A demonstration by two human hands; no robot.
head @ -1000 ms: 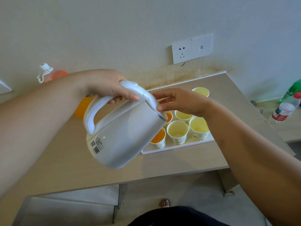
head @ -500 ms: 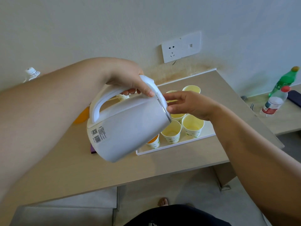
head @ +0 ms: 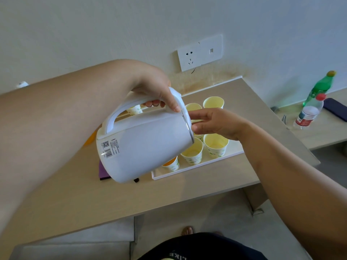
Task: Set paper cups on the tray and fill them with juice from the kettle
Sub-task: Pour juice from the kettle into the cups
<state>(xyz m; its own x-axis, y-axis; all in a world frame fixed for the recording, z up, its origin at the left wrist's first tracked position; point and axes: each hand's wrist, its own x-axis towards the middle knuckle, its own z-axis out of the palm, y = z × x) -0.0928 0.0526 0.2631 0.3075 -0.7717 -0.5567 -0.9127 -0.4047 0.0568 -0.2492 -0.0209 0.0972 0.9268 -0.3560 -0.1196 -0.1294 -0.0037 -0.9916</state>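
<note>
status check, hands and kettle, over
Left hand grips kettle handle, kettle tipped over the tray. Right hand open, fingers against kettle top. Kettle body hides spout and some paper cups.

— Where do we look from?
— We have a single view, worn on the head. It faces forward and down over the table (head: 169, 188), with the wall (head: 112, 25) on the far side.
— How near are we?
— Very near. Both forearms run in from the lower corners. The left hand (head: 150, 91) gripping the kettle (head: 146, 143) and the right hand (head: 216, 122) fill the middle.
— And below?
— Past the near table edge we see the floor (head: 216, 218) and our own dark clothing (head: 197, 246).
— The sides?
— The wide lens takes in a second table (head: 323, 132) at far right.
</note>
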